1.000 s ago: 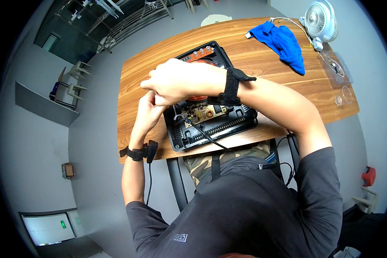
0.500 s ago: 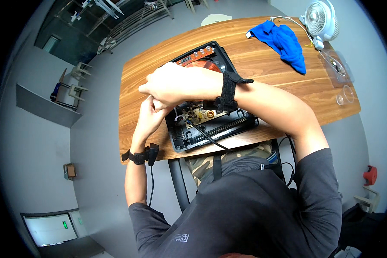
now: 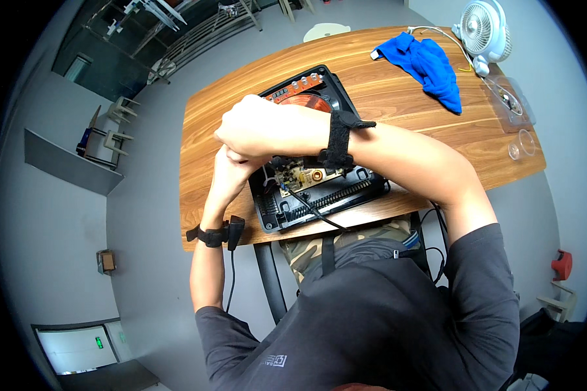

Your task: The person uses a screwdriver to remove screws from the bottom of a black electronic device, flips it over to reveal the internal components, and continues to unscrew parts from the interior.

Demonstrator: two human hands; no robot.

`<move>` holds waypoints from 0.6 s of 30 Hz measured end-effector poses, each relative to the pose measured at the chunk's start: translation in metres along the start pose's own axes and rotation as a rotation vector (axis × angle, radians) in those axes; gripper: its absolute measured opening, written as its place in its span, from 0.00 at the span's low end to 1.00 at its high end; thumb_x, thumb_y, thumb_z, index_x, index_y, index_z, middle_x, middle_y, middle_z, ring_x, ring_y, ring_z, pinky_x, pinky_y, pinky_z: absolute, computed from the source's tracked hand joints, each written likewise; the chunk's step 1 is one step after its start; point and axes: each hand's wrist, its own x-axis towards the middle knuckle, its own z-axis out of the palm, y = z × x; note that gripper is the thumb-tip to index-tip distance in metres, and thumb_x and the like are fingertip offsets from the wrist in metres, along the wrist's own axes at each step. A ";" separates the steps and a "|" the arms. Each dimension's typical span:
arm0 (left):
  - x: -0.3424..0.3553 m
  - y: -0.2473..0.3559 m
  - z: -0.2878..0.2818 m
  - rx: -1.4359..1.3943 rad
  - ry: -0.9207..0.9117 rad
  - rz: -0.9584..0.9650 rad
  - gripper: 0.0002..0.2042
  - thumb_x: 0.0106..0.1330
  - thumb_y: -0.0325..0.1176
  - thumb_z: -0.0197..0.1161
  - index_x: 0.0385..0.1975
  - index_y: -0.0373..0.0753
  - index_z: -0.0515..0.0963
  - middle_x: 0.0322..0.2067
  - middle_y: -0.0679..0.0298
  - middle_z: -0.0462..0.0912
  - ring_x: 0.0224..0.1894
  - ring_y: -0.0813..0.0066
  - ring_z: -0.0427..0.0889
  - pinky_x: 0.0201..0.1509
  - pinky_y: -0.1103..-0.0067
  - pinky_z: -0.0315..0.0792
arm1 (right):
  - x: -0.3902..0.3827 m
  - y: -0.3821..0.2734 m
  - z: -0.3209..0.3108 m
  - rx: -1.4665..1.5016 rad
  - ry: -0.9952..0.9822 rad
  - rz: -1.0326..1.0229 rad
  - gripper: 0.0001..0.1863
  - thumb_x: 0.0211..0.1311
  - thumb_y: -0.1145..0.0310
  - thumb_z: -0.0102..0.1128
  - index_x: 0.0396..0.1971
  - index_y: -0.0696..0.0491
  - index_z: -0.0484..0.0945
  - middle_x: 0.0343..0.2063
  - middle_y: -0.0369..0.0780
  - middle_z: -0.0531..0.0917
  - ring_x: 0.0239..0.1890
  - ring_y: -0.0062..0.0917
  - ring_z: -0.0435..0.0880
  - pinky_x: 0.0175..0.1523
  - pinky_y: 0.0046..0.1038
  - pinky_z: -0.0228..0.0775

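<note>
An opened induction cooker (image 3: 319,210) lies on the table in front of me, its black housing exposing a copper coil (image 3: 310,102), a red control strip (image 3: 292,88) and a tan circuit board (image 3: 295,178). Over its left side my two hands meet. My right hand (image 3: 248,127) is closed, fingers curled down with the back upward. Just below and against it, my left hand (image 3: 231,171) has bent fingers, partly covered by the right. Whatever they grip is hidden. A black power cord (image 3: 315,212) runs from the board over the housing's near edge.
On the wooden table (image 3: 372,91), a blue cloth (image 3: 427,68) lies at the far right. Beyond it stand a white fan (image 3: 482,32), a clear plastic tray (image 3: 507,101) with small parts, and a clear cup (image 3: 520,144) on its side near the right edge.
Both hands stay together and have shifted only slightly; the right wrist has moved a little to the left. The cooker appears to lie in the same place.
</note>
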 end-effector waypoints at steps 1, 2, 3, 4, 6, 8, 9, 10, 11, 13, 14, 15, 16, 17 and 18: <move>-0.002 0.000 0.000 -0.011 0.012 -0.018 0.14 0.63 0.25 0.73 0.48 0.30 0.82 0.41 0.63 0.89 0.42 0.80 0.85 0.48 0.78 0.80 | 0.000 0.001 0.002 0.047 0.002 -0.014 0.16 0.60 0.63 0.65 0.46 0.53 0.85 0.35 0.48 0.89 0.40 0.41 0.90 0.47 0.43 0.82; -0.004 -0.002 -0.002 0.002 0.002 0.003 0.14 0.63 0.25 0.73 0.47 0.30 0.82 0.41 0.63 0.89 0.42 0.80 0.85 0.48 0.78 0.80 | 0.000 0.002 0.004 0.094 0.004 -0.027 0.16 0.59 0.63 0.65 0.46 0.53 0.85 0.36 0.48 0.89 0.41 0.42 0.90 0.47 0.43 0.82; -0.004 -0.002 -0.005 0.016 -0.013 0.026 0.14 0.63 0.26 0.73 0.47 0.30 0.82 0.40 0.63 0.89 0.42 0.79 0.85 0.48 0.78 0.80 | -0.001 0.006 0.007 0.112 0.040 -0.085 0.15 0.59 0.63 0.65 0.44 0.53 0.85 0.37 0.48 0.88 0.40 0.41 0.90 0.45 0.43 0.81; -0.005 -0.003 -0.006 0.030 -0.028 0.050 0.14 0.64 0.26 0.73 0.47 0.30 0.81 0.40 0.63 0.89 0.42 0.79 0.85 0.48 0.77 0.80 | -0.003 0.009 0.011 0.129 0.077 -0.143 0.14 0.59 0.63 0.64 0.42 0.53 0.84 0.37 0.48 0.87 0.39 0.40 0.90 0.42 0.42 0.81; -0.011 -0.003 -0.001 -0.057 0.044 0.106 0.15 0.64 0.28 0.74 0.47 0.30 0.81 0.40 0.63 0.88 0.42 0.78 0.85 0.49 0.78 0.80 | -0.006 0.011 0.012 0.158 0.097 -0.202 0.13 0.59 0.63 0.65 0.40 0.53 0.83 0.40 0.49 0.85 0.39 0.40 0.89 0.41 0.41 0.81; -0.012 -0.007 -0.002 -0.024 0.064 0.099 0.14 0.63 0.28 0.74 0.46 0.30 0.81 0.39 0.64 0.88 0.41 0.79 0.85 0.48 0.78 0.79 | -0.010 0.008 0.006 0.180 0.063 -0.202 0.14 0.58 0.61 0.66 0.40 0.53 0.83 0.44 0.50 0.84 0.41 0.40 0.89 0.43 0.41 0.81; -0.012 -0.010 -0.007 0.055 0.055 0.061 0.14 0.63 0.28 0.75 0.45 0.30 0.82 0.38 0.64 0.88 0.41 0.79 0.85 0.48 0.79 0.78 | -0.008 0.005 0.005 0.157 0.076 -0.165 0.14 0.58 0.61 0.67 0.41 0.54 0.83 0.44 0.50 0.84 0.41 0.40 0.89 0.43 0.41 0.82; -0.012 -0.013 -0.011 0.133 0.045 0.021 0.13 0.62 0.29 0.75 0.43 0.31 0.83 0.37 0.65 0.88 0.40 0.80 0.85 0.47 0.79 0.78 | -0.007 0.003 0.004 0.135 0.088 -0.128 0.15 0.58 0.61 0.67 0.41 0.55 0.83 0.43 0.50 0.84 0.41 0.40 0.89 0.43 0.41 0.82; -0.013 -0.014 -0.011 0.150 0.044 0.011 0.11 0.62 0.29 0.76 0.41 0.31 0.84 0.35 0.66 0.88 0.40 0.80 0.84 0.46 0.79 0.77 | -0.005 0.000 0.003 0.113 0.100 -0.091 0.15 0.59 0.62 0.67 0.41 0.55 0.82 0.43 0.50 0.84 0.41 0.40 0.89 0.44 0.41 0.82; -0.006 -0.005 -0.001 0.175 0.024 0.011 0.08 0.61 0.29 0.76 0.36 0.33 0.86 0.32 0.67 0.88 0.38 0.82 0.84 0.44 0.80 0.76 | -0.006 0.000 -0.002 0.046 0.082 -0.035 0.18 0.60 0.58 0.69 0.40 0.58 0.85 0.37 0.50 0.87 0.40 0.42 0.90 0.44 0.42 0.82; -0.004 0.002 0.003 0.206 0.033 0.013 0.06 0.60 0.29 0.77 0.31 0.34 0.88 0.29 0.68 0.88 0.35 0.83 0.82 0.41 0.80 0.75 | -0.006 0.000 -0.004 0.012 0.073 -0.007 0.20 0.60 0.56 0.69 0.40 0.60 0.86 0.34 0.51 0.89 0.39 0.43 0.90 0.44 0.42 0.83; -0.004 0.008 0.003 0.252 0.038 0.026 0.06 0.61 0.29 0.76 0.32 0.34 0.88 0.30 0.68 0.88 0.35 0.83 0.82 0.41 0.80 0.75 | -0.006 0.002 -0.003 0.045 0.090 -0.015 0.20 0.60 0.56 0.69 0.38 0.61 0.87 0.33 0.51 0.89 0.38 0.43 0.90 0.43 0.42 0.83; -0.005 0.012 0.004 0.299 0.042 0.037 0.06 0.61 0.29 0.76 0.34 0.34 0.88 0.31 0.68 0.88 0.35 0.83 0.82 0.41 0.80 0.75 | -0.006 0.004 0.002 0.078 0.107 -0.023 0.21 0.60 0.56 0.69 0.37 0.62 0.87 0.33 0.52 0.89 0.37 0.43 0.90 0.42 0.41 0.83; -0.006 0.015 0.004 0.345 0.047 0.049 0.07 0.62 0.29 0.75 0.35 0.34 0.87 0.32 0.67 0.88 0.35 0.83 0.82 0.41 0.80 0.75 | -0.005 0.007 0.006 0.111 0.124 -0.032 0.21 0.60 0.56 0.69 0.35 0.63 0.87 0.32 0.52 0.89 0.36 0.44 0.90 0.41 0.41 0.83; -0.008 0.015 0.003 0.272 0.017 0.038 0.07 0.63 0.30 0.75 0.37 0.34 0.87 0.32 0.67 0.88 0.36 0.82 0.82 0.42 0.80 0.75 | -0.005 0.008 0.006 0.145 0.099 -0.059 0.19 0.59 0.58 0.68 0.37 0.62 0.85 0.31 0.51 0.88 0.36 0.44 0.90 0.41 0.40 0.82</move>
